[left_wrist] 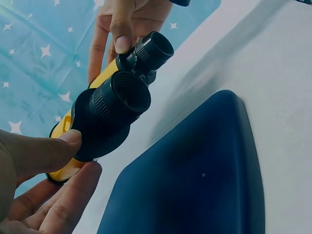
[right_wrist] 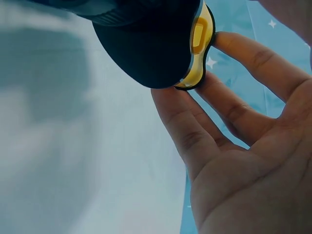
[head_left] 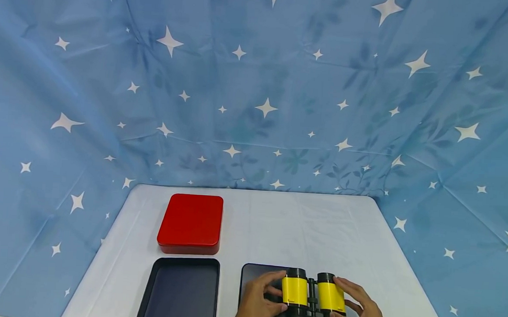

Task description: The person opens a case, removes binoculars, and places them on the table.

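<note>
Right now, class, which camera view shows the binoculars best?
The head view: it shows the binoculars from above, both yellow barrels and the bridge between. The left wrist view shows both eyepieces close up, barrels partly hidden; the right wrist view only a portion, cut off at the top.

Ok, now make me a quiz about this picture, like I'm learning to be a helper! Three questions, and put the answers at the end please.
1. Pick one. The binoculars are black and:
A) green
B) yellow
C) pink

2. True or false? In the head view, the red box sits farther from the person than the dark tray on the left.

3. How many hands are holding the binoculars?

Key:
1. B, yellow.
2. True. The box is beyond that tray.
3. Two. The left hand grips one barrel and the right hand grips the other.
</note>
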The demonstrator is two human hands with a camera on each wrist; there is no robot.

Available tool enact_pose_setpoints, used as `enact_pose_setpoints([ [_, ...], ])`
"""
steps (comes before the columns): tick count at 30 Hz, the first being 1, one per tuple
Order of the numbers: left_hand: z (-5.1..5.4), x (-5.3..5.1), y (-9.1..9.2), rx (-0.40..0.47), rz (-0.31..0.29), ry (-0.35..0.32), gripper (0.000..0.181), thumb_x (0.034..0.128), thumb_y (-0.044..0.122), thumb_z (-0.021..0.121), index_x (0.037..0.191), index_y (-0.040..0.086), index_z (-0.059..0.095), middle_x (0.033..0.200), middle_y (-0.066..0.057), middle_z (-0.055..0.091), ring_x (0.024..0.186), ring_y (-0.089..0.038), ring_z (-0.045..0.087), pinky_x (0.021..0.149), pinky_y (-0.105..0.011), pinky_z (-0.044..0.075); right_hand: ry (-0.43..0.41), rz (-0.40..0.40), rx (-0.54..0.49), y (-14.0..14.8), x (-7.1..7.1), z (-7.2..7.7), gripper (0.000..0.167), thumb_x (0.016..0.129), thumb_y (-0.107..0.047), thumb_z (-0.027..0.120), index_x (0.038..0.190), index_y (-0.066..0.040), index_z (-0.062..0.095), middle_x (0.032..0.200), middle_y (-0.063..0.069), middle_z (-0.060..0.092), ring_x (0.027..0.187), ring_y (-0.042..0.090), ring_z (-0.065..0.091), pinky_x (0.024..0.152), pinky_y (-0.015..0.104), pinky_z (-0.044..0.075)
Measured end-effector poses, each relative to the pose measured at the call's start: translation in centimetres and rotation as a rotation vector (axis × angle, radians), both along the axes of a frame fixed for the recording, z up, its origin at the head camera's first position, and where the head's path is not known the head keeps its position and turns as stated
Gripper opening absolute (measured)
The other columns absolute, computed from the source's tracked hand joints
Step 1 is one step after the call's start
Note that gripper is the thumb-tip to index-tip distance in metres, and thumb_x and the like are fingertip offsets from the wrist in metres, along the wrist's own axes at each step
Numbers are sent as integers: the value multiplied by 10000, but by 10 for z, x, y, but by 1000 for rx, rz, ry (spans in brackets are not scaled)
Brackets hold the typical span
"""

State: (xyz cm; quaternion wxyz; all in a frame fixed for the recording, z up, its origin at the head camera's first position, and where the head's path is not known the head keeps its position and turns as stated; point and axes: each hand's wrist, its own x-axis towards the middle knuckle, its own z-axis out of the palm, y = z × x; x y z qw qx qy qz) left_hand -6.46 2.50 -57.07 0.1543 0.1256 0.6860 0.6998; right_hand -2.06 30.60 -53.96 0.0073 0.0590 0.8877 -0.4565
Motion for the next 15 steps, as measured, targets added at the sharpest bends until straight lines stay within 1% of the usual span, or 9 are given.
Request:
enact_pose_setpoints([
  [4,-1,0,3,-10,3,6,732,795,-117,858,1437,173,660,1509,-113,600,980,-59,747,739,-207,629,-13,1,7,4,1,-1,824,780,-166,945,1506,-23,582,1521,269,522,1318,554,574,951,533,621],
  [9,-2,0,9,-28,3,10,721,793,-121,858,1426,169,669,1494,-101,614,963,-48,746,729,-199,626,-37,7,5,10,1,-3,839,787,-152,938,1523,-15,559,1540,280,499,1337,562,555,961,522,618],
  [15,-4,-1,19,-39,28,34,712,781,-126,861,1415,141,677,1477,-109,630,929,-30,743,698,-187,614,-49,22,18,19,-2,-6,849,806,-139,927,1542,2,526,1563,300,467,1366,582,515,983,537,605],
])
